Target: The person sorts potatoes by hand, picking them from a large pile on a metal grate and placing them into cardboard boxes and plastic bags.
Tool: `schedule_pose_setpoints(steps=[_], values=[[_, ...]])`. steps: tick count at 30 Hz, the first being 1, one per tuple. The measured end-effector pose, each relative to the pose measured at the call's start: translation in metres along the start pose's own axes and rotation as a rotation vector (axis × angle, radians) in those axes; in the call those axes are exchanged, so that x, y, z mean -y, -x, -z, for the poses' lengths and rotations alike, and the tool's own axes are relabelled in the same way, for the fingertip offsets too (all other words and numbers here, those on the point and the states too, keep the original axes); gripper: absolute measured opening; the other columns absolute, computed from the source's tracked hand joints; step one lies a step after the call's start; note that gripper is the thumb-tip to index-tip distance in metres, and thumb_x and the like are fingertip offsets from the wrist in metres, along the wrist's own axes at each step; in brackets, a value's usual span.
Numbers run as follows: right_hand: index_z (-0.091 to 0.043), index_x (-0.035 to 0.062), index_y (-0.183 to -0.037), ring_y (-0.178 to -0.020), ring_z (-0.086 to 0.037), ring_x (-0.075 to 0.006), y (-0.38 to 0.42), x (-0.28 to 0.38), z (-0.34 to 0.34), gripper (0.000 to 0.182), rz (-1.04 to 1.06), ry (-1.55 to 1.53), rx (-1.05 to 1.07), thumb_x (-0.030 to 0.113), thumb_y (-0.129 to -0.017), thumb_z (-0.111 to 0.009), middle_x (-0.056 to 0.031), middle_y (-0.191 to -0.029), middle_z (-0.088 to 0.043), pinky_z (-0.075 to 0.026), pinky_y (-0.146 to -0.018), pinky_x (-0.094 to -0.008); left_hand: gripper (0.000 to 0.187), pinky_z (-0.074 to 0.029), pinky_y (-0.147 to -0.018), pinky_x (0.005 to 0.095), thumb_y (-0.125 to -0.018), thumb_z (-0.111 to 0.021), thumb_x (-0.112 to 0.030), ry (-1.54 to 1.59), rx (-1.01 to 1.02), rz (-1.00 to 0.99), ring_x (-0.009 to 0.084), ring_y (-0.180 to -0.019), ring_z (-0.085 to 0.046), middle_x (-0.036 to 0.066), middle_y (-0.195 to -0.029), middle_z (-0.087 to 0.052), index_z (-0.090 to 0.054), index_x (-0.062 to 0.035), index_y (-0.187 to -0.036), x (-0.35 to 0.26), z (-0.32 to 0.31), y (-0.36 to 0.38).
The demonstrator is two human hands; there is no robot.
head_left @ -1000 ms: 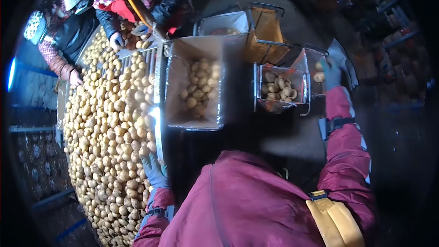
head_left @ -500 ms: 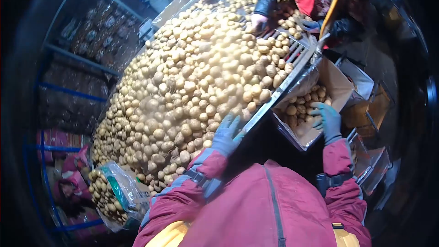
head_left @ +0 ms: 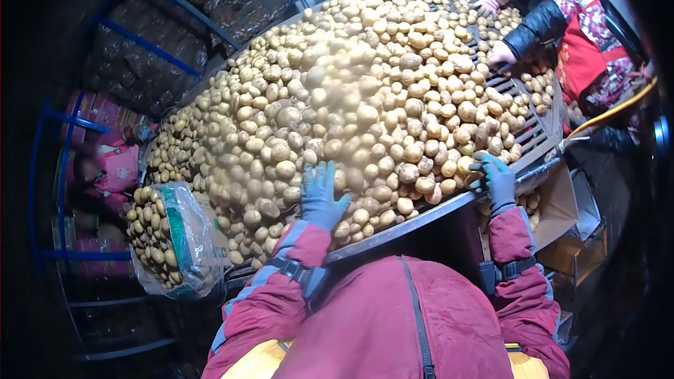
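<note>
A broad heap of potatoes (head_left: 281,147) covers the sorting table, whose metal rim (head_left: 414,228) runs in front of me. My left hand (head_left: 321,200), in a blue-green glove, lies on the potatoes near the rim with its fingers stretched out and apart. At the table's right front, my right hand (head_left: 497,181) wears the same kind of glove. Its fingers are apart and slightly bent beside the nearest potatoes, and nothing shows in its grasp. Under my right forearm, a cardboard box (head_left: 558,200) with potatoes inside is partly hidden.
Dark slats (head_left: 530,130) of the table show at the right. A plastic-lined carton of potatoes (head_left: 158,238) stands at left. Across the table, co-workers' gloved hands (head_left: 486,5) reach over the potatoes. A yellow hose (head_left: 618,109) hangs at far right.
My right hand has moved from the cardboard box up to the potatoes at the table's edge. My left hand stays spread on the heap. The view has turned, shifting the table's far end rightward.
</note>
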State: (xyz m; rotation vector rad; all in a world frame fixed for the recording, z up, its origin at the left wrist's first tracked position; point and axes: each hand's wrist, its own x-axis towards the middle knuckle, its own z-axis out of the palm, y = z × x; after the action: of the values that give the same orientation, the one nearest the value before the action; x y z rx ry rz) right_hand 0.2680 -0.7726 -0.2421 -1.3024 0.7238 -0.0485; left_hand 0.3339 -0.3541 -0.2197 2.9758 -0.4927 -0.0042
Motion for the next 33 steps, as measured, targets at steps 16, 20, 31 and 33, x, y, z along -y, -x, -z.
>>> schedule_pose_setpoints(steps=[16,20,31,33], values=[[-0.072,0.0066,-0.111,-0.066,-0.064,-0.0137,-0.076,-0.027,0.0,0.027,0.127,0.21,-0.05,0.024,-0.1,-0.055,-0.0077,-0.086,-0.071,-0.05,-0.049,-0.0261,0.057,-0.04,-0.112,0.0423,-0.086,-0.063,-0.008,0.294,-0.228,-0.224,0.0346,-0.131,-0.051,0.019,-0.142,-0.053,-0.052,-0.0059,-0.142,-0.02,-0.031,-0.082],[-0.069,0.0087,-0.119,-0.055,-0.061,-0.0122,-0.081,-0.016,0.001,0.029,0.097,0.031,-0.067,0.025,-0.102,-0.052,-0.0076,-0.09,-0.072,-0.046,-0.043,-0.0236,0.05,-0.045,-0.107,0.0408,-0.088,-0.065,-0.012,0.58,-0.175,-0.03,0.0355,-0.122,-0.057,0.02,-0.132,-0.059,-0.055,-0.0052,-0.137,-0.024,-0.003,-0.114],[-0.069,0.0051,-0.118,-0.047,-0.058,-0.0111,0.017,0.012,-0.047,0.03,-0.027,0.012,0.009,0.025,-0.1,-0.056,-0.0102,-0.092,-0.073,-0.042,-0.042,-0.0219,0.036,-0.055,-0.088,0.0444,-0.079,-0.075,-0.02,-0.17,-0.009,-0.122,0.0387,-0.1,-0.068,0.017,-0.107,-0.069,-0.068,-0.015,-0.114,0.016,0.017,-0.265],[-0.069,0.0044,-0.118,-0.05,-0.06,-0.0112,0.026,0.012,-0.053,0.033,-0.075,0.057,0.039,0.029,-0.101,-0.055,-0.0104,-0.093,-0.073,-0.045,-0.044,-0.0224,0.044,-0.055,-0.087,0.0437,-0.08,-0.076,-0.029,-0.107,-0.008,-0.1,0.0393,-0.098,-0.069,0.016,-0.105,-0.072,-0.068,-0.0161,-0.121,0.02,0.008,-0.283]])
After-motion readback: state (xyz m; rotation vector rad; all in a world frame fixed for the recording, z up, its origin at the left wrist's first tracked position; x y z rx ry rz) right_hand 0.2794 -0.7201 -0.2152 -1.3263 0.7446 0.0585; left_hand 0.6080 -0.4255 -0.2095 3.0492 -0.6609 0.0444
